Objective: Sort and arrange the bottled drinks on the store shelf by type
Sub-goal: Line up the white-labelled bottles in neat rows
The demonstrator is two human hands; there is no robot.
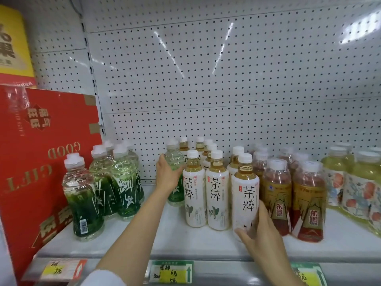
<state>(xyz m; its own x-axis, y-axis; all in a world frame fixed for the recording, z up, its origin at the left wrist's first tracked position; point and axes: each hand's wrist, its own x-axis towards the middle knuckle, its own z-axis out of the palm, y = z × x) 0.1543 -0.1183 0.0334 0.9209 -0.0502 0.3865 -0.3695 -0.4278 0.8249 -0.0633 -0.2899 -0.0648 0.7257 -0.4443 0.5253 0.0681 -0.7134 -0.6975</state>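
Left hand (167, 174) reaches in at 9 o'clock of the white tea group, fingers wrapped on a lone green-label bottle (174, 172) standing behind the front row; its lower half is hidden by the hand and the white-label bottles (206, 188). Right hand (261, 228) grasps the base of the front white tea bottle (245, 195) at 5 o'clock of that group, fingertips mostly hidden behind it. Other green bottles (103, 182) cluster at 9 o'clock on the shelf (195, 242), beside a red gift box (37, 162) cut off by the left edge. Red-gold bottles (292, 199) at 3 o'clock; yellow-green bottles (358, 182) cut off by the right edge. Price tags (171, 272) are blurry, unreadable.
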